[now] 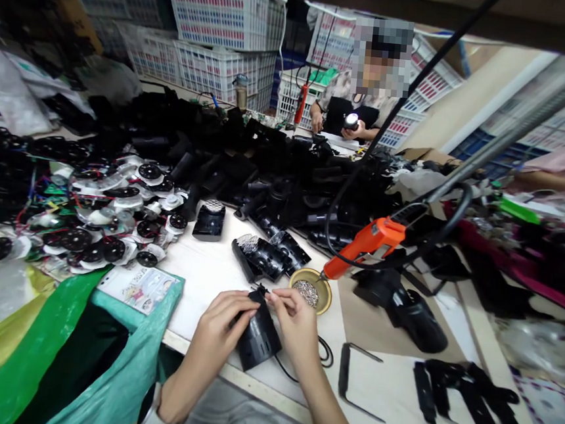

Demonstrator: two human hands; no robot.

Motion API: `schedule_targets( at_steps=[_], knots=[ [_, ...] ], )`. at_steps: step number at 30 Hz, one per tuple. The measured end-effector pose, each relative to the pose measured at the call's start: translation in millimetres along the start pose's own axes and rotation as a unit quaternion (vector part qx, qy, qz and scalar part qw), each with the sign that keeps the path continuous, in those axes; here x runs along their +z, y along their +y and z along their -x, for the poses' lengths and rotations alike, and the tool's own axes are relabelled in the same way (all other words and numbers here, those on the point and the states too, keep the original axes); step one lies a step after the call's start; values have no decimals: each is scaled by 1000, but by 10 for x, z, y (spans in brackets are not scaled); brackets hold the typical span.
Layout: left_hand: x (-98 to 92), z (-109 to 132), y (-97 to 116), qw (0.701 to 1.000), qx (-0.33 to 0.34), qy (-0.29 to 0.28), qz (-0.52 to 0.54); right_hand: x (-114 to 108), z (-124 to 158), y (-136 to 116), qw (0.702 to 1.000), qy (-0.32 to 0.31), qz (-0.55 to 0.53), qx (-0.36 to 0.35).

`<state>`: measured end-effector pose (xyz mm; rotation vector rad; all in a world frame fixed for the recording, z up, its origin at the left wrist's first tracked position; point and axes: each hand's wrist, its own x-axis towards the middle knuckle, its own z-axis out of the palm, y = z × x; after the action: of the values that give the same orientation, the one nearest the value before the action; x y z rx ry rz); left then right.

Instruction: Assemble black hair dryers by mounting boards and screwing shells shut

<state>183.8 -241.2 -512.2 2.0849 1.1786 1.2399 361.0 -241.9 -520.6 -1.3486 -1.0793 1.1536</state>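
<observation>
A black plastic housing, rounded and with small slots near its lower end, is tilted over the front edge of the worktable. My left hand is closed on its left side, thumb and fingers near the upper end. At that same upper end, my right hand pinches with thumb and forefinger; what lies between those fingertips is too small to make out. A black cord runs from beside the housing under my right wrist. Just beyond my right hand stands a yellowish bowl of small metal screws.
An orange electric screwdriver hangs with its tip over the bowl. Open black housing shells lie ahead. Motor-and-fan assemblies are heaped left. Bent black brackets lie right. Across the table, a person holds a round-ended part.
</observation>
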Motion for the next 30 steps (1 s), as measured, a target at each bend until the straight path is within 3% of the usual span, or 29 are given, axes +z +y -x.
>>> schedule_targets(
  at_steps=[6, 14, 20, 25, 30],
  knots=[
    [20, 27, -14, 1000, -10, 15, 16, 31, 59, 91, 991, 7, 119, -64],
    [132, 163, -41, 995, -35, 76, 50, -14, 101, 13, 979, -39, 167, -107],
    [246, 218, -113, 984, -97, 122, 86, -31, 338, -110, 967, -83, 226, -82],
    [40, 196, -272, 981, -103, 126, 100, 54, 439, -108, 963, -89, 252, -15],
    [-190, 238, -327, 996, -37, 70, 40, 98, 436, -22, 968, -76, 239, -17]
  ],
)
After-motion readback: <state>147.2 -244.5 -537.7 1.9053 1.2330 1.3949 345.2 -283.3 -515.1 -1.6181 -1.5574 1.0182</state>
